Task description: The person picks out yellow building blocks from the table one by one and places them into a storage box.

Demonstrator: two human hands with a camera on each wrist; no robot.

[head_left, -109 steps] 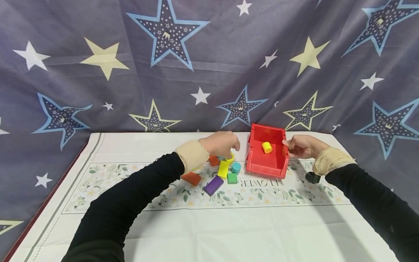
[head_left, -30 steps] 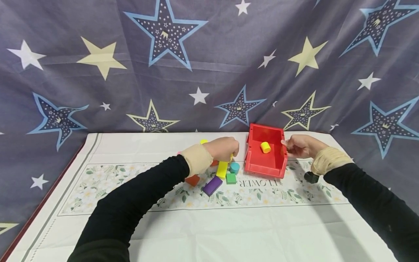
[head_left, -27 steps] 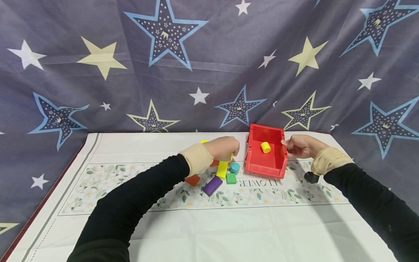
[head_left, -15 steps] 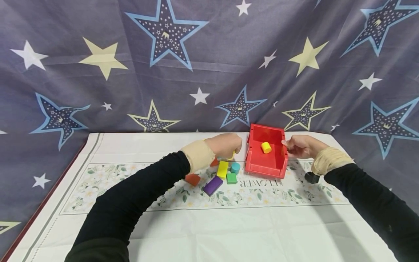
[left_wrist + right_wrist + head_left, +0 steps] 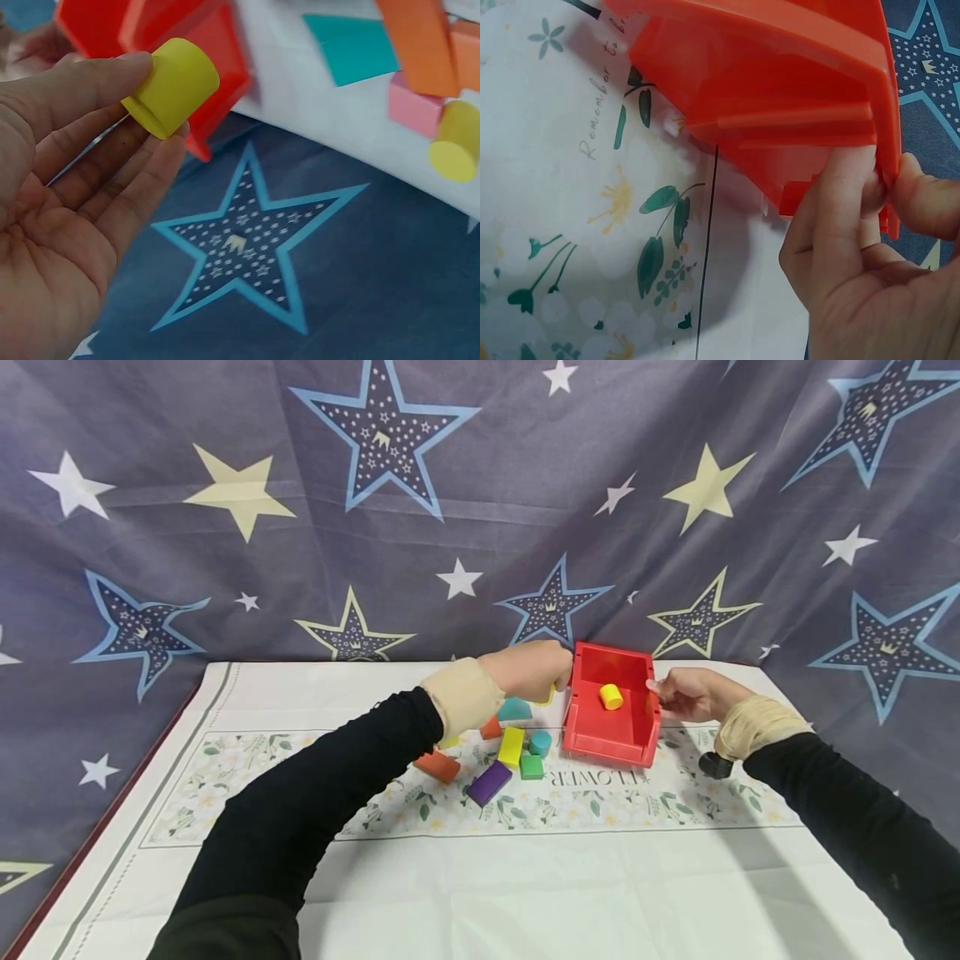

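Pinched between the thumb and fingers of the left hand (image 5: 82,180) is a yellow piece (image 5: 176,86) with a curved side. In the head view the left hand (image 5: 528,671) hangs beside the left wall of the red bin (image 5: 607,739), and only a bit of the yellow piece (image 5: 550,696) shows below it. A yellow cylinder (image 5: 611,697) lies inside the bin. The right hand (image 5: 693,693) grips the bin's right wall; in the right wrist view the thumb and fingers of the right hand (image 5: 877,247) close on the edge of the red bin (image 5: 757,67).
Left of the bin lie a teal piece (image 5: 514,710), a yellow block (image 5: 512,747), a blue cylinder (image 5: 540,743), a green block (image 5: 532,767), a purple block (image 5: 489,783) and orange blocks (image 5: 437,767). A pink block (image 5: 415,105) shows in the left wrist view. A black object (image 5: 716,766) sits near the right wrist.
The left hand has lifted the yellow piece from among the blocks and moved right and away, up to the bin. The teal piece has come into view. The right hand keeps its grip on the bin.
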